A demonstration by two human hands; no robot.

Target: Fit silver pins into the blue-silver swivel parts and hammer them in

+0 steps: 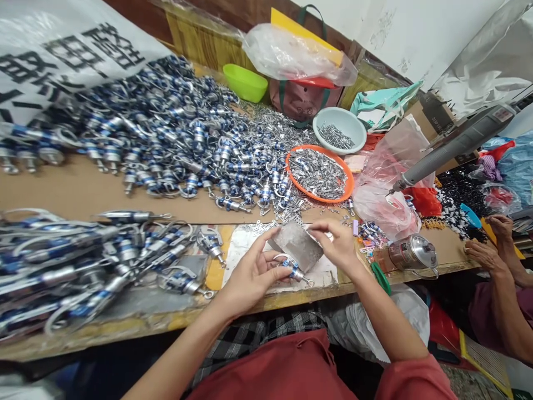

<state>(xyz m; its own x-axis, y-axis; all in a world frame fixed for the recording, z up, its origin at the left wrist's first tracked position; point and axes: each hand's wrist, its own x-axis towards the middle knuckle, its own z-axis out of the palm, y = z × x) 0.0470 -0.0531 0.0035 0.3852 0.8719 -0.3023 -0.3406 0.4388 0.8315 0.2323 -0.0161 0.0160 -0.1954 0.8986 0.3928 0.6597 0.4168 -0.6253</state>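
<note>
My left hand [250, 275] is closed on a blue and silver clip [292, 269] with a metal loop, held just above the table's front edge. My right hand [337, 244] is pinched a little to the right of it, fingertips together on something small I cannot make out. Between the hands a grey metal block [296, 244] rests on a white sheet [250, 244]. An orange dish [318, 174] full of small silver metal parts stands behind the hands.
Heaps of blue and silver clips [166, 133] cover the cardboard at left and centre. A pale bowl [339, 130] of metal pins, a green bowl [245, 82], plastic bags, a grey power tool [453, 147] and a steel kettle [412, 254] lie right. Another person's hands [489, 244] work at far right.
</note>
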